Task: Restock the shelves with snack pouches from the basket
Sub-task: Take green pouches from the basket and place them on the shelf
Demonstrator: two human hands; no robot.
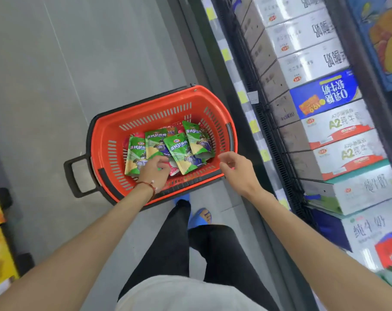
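head view: the left hand (155, 170) reaches into the red basket (105, 140), fingers curled onto the green snack pouches (168, 147); whether it grips one cannot be told. the right hand (237, 167) hovers empty above the near rim, fingers loosely apart. risk: overlapping glossy pouches may slide or lift together.

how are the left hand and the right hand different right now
The left hand is down inside the red basket, fingers on the green snack pouches; the right hand hovers empty over the basket's near rim. The left wrist wears a red cord; the right is bare. Both arms are bare.
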